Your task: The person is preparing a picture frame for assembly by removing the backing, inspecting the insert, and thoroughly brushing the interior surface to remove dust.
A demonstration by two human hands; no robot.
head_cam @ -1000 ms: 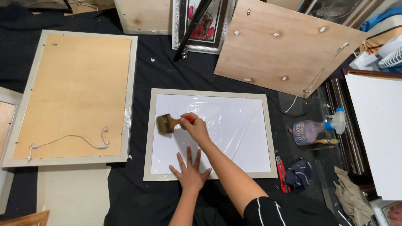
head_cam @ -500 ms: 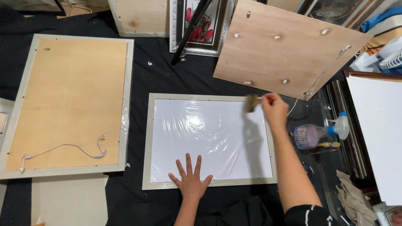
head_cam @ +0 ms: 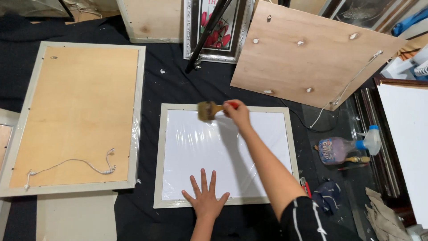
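Overhead light is falling evenly, bright enough. Glare is showing on the white glazed frame [head_cam: 225, 156], strongest left of its centre on the wrinkled film. The right hand [head_cam: 237, 113] and brush [head_cam: 206, 110] at the frame's top edge are smearing slightly from motion. Black cloth [head_cam: 187, 85] above the frame is reading dark, low detail. Lines far from the frame are bowing.

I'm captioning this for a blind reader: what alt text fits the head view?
A person's right hand holds a paintbrush at the top edge of a pale-framed white panel lying on black cloth, while the left hand presses flat on its lower edge. A spray bottle lies to the right.
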